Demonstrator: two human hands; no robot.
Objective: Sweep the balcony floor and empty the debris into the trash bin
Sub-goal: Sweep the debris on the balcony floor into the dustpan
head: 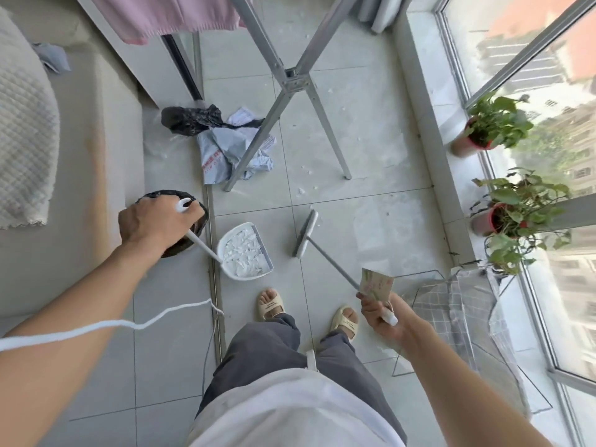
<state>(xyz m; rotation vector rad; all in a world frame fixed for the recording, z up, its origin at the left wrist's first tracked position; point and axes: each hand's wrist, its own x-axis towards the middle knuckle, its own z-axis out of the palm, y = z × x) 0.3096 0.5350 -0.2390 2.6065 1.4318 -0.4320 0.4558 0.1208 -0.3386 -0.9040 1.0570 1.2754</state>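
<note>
Left hand [154, 221] is wrapped tight round the top of the long white handle of a white plastic dustpan [245, 251], which sits on the pale tiled floor [371, 227] at 12 o'clock from the person's feet. The pan is heaped with white paper scraps: light, loose, likely to spill if tipped fast. Keep the pan level and lift by the handle top.

Round bin lined with a black bag [193, 235] stands at 9 o'clock of the pan, just beside it.

Right hand [383, 312] is clenched on the thin grey-handled broom [306, 235] plus a printed card [375, 283]; the broom head rests at 3 o'clock of the pan. Crumpled grey mailer bags [225, 150] and white crumbs are unswept at 12 o'clock.
</note>
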